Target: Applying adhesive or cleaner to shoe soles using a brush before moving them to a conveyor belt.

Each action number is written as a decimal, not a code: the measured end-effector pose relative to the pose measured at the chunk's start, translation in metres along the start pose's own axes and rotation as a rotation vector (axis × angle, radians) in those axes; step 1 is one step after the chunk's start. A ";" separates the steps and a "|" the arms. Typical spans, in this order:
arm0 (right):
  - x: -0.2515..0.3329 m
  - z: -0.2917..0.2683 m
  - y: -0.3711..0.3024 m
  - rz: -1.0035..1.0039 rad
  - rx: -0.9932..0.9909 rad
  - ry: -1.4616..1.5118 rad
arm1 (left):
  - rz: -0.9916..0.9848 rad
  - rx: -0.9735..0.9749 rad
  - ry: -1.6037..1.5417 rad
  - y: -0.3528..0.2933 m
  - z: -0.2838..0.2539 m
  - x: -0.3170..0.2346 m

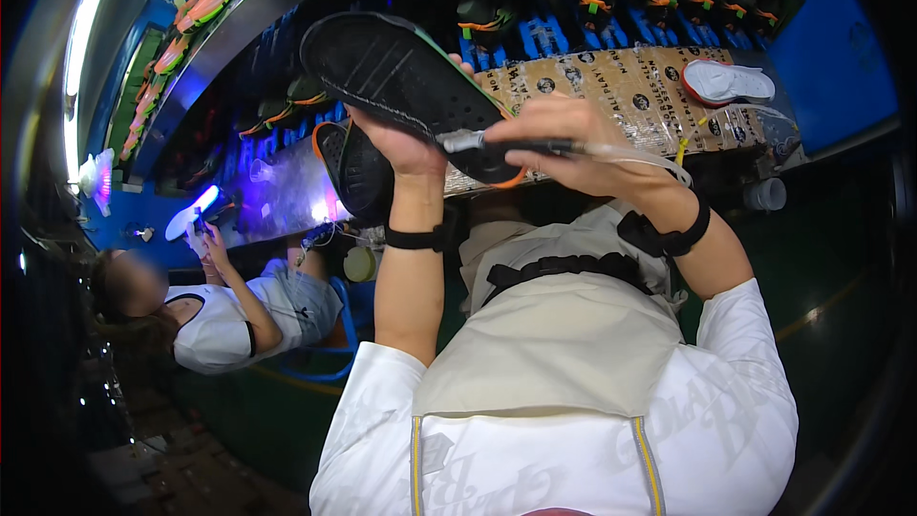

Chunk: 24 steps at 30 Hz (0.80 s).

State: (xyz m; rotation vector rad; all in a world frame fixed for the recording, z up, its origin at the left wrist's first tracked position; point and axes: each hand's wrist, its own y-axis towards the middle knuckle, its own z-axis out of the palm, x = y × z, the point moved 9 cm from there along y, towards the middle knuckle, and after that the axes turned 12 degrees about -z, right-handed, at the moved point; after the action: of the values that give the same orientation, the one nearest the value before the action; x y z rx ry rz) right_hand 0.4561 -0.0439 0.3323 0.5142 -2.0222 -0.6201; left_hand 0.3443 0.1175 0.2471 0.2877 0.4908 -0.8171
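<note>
A black shoe sole point(392, 67) with a green and orange edge is held up, tilted, in my left hand point(406, 145). My left fingers wrap round it from beneath, and some tips show past its far edge. My right hand point(568, 139) grips a brush point(535, 146) by its dark handle. Its pale bristles touch the sole near the edge, close to the orange end. From the handle a clear tube point(635, 155) trails back over my right wrist. A second black sole point(361, 172) with an orange rim sits just left of my left wrist.
Cardboard point(611, 86) covers the bench, with a white shoe upper point(731, 82) at its right end. Behind it stands a rack of several dark shoes point(487, 17). At left, a seated co-worker point(224, 330) holds a brightly lit sole point(191, 215). A clear cup point(764, 195) sits below the bench edge.
</note>
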 end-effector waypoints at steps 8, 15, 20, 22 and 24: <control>0.007 -0.001 0.005 -0.028 0.134 0.098 | -0.067 0.353 0.046 0.011 0.046 -0.028; 0.020 -0.006 0.013 -0.165 0.230 0.056 | -0.077 0.356 0.485 0.023 0.089 -0.033; 0.025 0.007 0.014 -0.264 0.466 -0.175 | -0.157 0.193 0.771 0.041 0.086 -0.024; 0.025 0.000 0.013 -0.188 0.460 0.070 | -0.195 0.272 0.775 0.042 0.097 -0.016; 0.014 -0.004 0.014 -0.124 0.309 0.021 | -0.308 0.269 0.792 0.045 0.103 -0.001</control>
State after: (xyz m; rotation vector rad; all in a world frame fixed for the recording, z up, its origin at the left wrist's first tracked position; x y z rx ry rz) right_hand 0.4512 -0.0415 0.3513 0.8311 -2.0883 -0.3733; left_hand 0.4093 0.1041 0.3380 0.8116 1.1891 -1.0598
